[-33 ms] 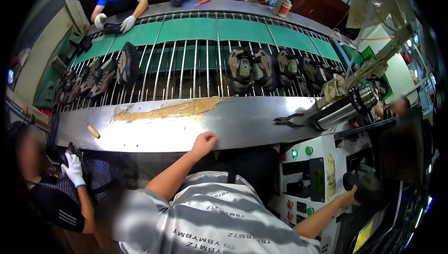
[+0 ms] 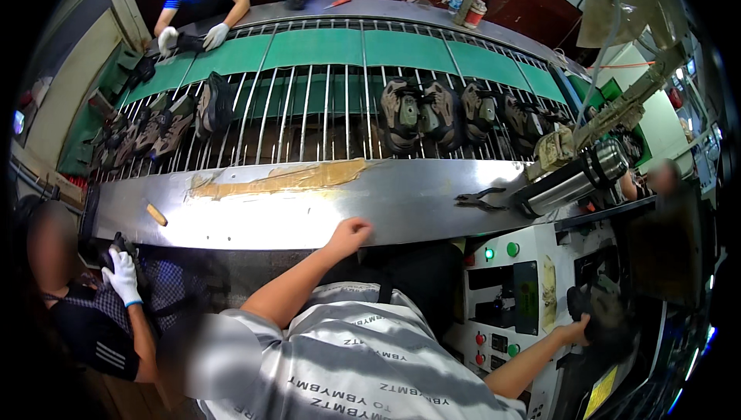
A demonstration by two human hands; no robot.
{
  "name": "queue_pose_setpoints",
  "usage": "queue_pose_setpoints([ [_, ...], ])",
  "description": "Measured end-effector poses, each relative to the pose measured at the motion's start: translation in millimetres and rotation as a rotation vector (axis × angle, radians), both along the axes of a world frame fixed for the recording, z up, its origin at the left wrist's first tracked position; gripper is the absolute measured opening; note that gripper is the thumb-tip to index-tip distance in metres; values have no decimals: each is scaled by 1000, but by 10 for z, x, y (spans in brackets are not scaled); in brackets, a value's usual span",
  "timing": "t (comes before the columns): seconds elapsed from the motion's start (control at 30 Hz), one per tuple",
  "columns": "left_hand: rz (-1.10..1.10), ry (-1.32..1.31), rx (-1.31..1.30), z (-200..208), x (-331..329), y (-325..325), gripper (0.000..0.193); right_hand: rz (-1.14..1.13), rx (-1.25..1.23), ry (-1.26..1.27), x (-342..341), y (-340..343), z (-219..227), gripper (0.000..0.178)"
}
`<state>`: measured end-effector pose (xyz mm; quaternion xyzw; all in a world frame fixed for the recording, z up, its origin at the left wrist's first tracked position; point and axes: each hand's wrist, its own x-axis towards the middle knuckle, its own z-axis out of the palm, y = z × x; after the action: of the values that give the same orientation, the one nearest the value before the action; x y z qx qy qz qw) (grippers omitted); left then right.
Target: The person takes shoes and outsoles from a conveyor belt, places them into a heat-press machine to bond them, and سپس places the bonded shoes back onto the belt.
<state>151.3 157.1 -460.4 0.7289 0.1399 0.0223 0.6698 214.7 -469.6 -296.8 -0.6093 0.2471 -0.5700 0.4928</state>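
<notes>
My left hand point(image 2: 350, 235) rests at the front edge of the metal bench point(image 2: 417, 204), its fingers curled in a loose fist with nothing showing in them. Over to the right, my right hand point(image 2: 575, 330) grips a dark shoe point(image 2: 610, 320) at the side of a white machine point(image 2: 549, 246). The fingers' far side is hidden behind the shoe, and its details are lost in shadow. On the machine's panel are red and green buttons, and one green light point(image 2: 489, 254) glows.
Pliers point(image 2: 480, 199) and a steel flask point(image 2: 571, 179) lie on the bench's right part, below a jointed arm point(image 2: 617, 103). Several shoes point(image 2: 400, 115) stand on the roller conveyor point(image 2: 324, 111). Co-workers sit at left and across; one gloved hand point(image 2: 123, 277) is near the bench's left end.
My left hand has slid slightly right along the bench edge. My right hand keeps its grip on the shoe. The co-worker across has shifted the dark shoe in their gloved hands a little.
</notes>
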Motion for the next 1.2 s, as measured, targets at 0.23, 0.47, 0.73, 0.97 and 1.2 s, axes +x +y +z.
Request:
queue_pose_setpoints([
  [0.23,-761,-173,-502,936,473,-962,63,703,682,-254,-247,1039,-423,47],
  [0.47,-651,-369,-1186,2164,507,-782,95,1481,225,267,7,2613,159,91],
  [0.73,236,-463,-967,1358,537,1043,74,1697,-203,682,187,3174,725,53],
  [0.97,145,-17,-145,1479,1423,2217,73,1482,-340,1032,48,3073,67,44],
  [1.2,148,153,308,1300,2167,1592,57,1582,-407,992,45,3485,-237,39],
])
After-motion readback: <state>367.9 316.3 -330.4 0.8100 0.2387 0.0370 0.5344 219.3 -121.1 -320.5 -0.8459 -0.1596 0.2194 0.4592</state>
